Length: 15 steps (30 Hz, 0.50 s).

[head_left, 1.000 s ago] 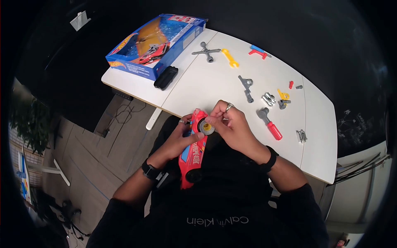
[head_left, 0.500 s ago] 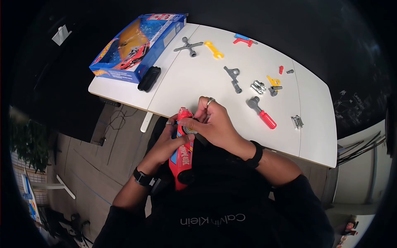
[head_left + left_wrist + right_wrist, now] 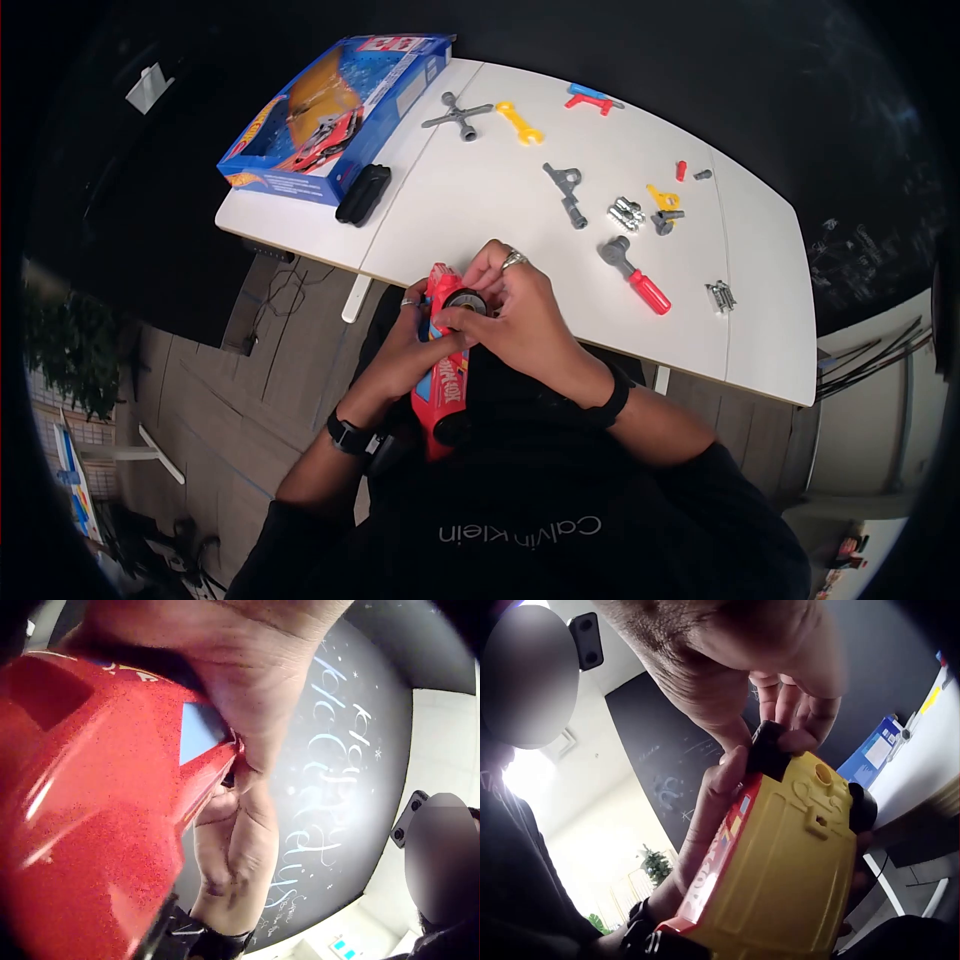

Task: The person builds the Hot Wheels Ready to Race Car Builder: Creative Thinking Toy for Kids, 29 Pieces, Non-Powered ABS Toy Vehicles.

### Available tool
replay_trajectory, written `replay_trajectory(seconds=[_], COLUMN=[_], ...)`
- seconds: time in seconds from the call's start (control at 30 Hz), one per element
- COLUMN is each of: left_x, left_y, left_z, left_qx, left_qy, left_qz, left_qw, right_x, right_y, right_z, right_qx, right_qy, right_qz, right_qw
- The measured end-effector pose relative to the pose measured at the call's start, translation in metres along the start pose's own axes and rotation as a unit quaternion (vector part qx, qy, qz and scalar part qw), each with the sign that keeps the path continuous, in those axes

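A left hand point(image 3: 405, 350) gripped one red plastic toy car point(image 3: 440, 388), a right hand point(image 3: 522, 312) pinching one round black-rimmed wheel point(image 3: 468, 298), near one white table's point(image 3: 480, 200) seven o'clock edge. The wheel's yellow centre, visible a second earlier, was hidden.

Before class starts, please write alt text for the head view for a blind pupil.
A person's left hand holds a red toy car while the right hand pinches a black wheel at its side. Beyond, a white table holds a blue box, yellow wrench and other tools.
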<state>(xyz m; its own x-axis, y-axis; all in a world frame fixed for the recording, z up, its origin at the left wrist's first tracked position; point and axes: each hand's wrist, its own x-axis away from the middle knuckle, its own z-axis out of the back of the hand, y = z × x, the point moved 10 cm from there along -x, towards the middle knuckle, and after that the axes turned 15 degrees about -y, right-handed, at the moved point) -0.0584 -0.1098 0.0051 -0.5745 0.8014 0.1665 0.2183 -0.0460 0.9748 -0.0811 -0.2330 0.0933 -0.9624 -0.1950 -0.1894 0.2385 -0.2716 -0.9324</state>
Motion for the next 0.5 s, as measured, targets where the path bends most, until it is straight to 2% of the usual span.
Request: replay_trajectory(seconds=[0.1,0.17,0.2,0.23,0.3,0.33,0.43,0.47,0.5], left_x=[0.001,0.0,0.0,-0.001,-0.004,-0.006,-0.003,-0.003,-0.002], left_y=[0.002,-0.002,-0.004,-0.007,-0.011,-0.012,-0.011,-0.008,-0.005], left_z=[-0.001,-0.001,-0.001,-0.001,0.004,0.006,0.005,0.004,0.003], left_qx=[0.042,0.067,0.073,0.074,0.08,0.069,0.07,0.073,0.063], left_qy=[0.003,0.006,0.007,-0.001,0.003,0.004,0.011,0.012,0.012], left_qz=[-0.036,-0.028,-0.026,-0.027,-0.048,-0.058,-0.042,-0.044,-0.04], left_qw=[0.998,0.997,0.997,0.997,0.996,0.996,0.997,0.996,0.997], right_x=[0.004,0.006,0.008,0.01,0.008,0.01,0.021,0.029,0.036], right_y=[0.004,-0.012,-0.026,-0.033,-0.028,-0.028,-0.006,0.005,0.019], right_z=[0.003,0.006,0.008,0.019,0.04,0.07,0.187,0.223,0.255], right_qx=[0.006,0.095,0.145,0.15,0.147,0.153,0.296,0.394,0.459], right_qy=[0.028,0.036,0.024,0.029,-0.03,0.007,0.101,0.118,0.109], right_qz=[0.002,0.024,0.07,0.066,-0.025,-0.007,-0.022,-0.149,-0.233], right_qw=[1.0,0.995,0.987,0.986,0.988,0.988,0.95,0.899,0.85])
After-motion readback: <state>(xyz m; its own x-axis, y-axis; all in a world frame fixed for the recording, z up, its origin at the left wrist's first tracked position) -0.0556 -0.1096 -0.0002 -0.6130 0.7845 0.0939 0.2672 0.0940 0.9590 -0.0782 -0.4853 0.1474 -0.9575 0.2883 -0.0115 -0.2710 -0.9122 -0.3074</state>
